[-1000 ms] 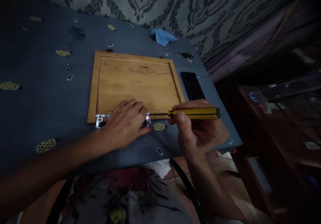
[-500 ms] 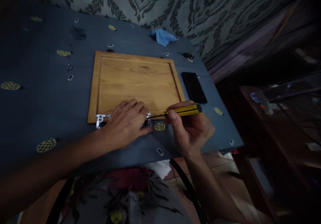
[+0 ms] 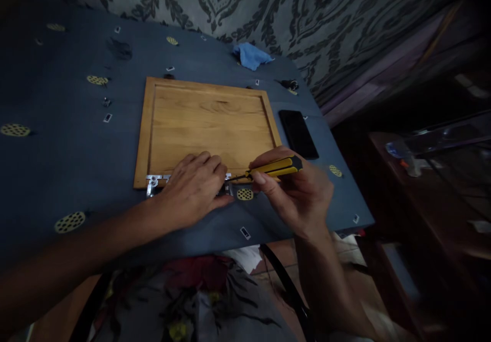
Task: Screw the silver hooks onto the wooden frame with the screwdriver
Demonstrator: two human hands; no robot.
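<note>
A framed wooden panel [image 3: 209, 127], like a cabinet door, lies flat with metal hinges along its near edge. The left hinge [image 3: 152, 181] shows plainly, while the right hinge [image 3: 229, 186] is mostly covered by my left hand [image 3: 195, 183]. That hand's fingers curl over the panel's edge and its thumb sits below the right hinge, gripping it. In my right hand [image 3: 299, 194] is a yellow and black screwdriver [image 3: 274, 167], pinched by the handle. Its shaft slants left and down to the right hinge; the exact contact of the tip is hidden by my left fingers.
A black phone [image 3: 298, 133] lies right of the panel. Toward the wall are a blue cloth [image 3: 252, 55] and a small dark item [image 3: 288, 84]. A small metal piece [image 3: 106, 101] rests on the patterned tablecloth [image 3: 76, 158] at left. Dark furniture [image 3: 422, 188] stands beyond the table's right edge.
My right hand has turned around the screwdriver, and the handle end has shifted slightly left and now tilts up more. My left hand stays on the right hinge.
</note>
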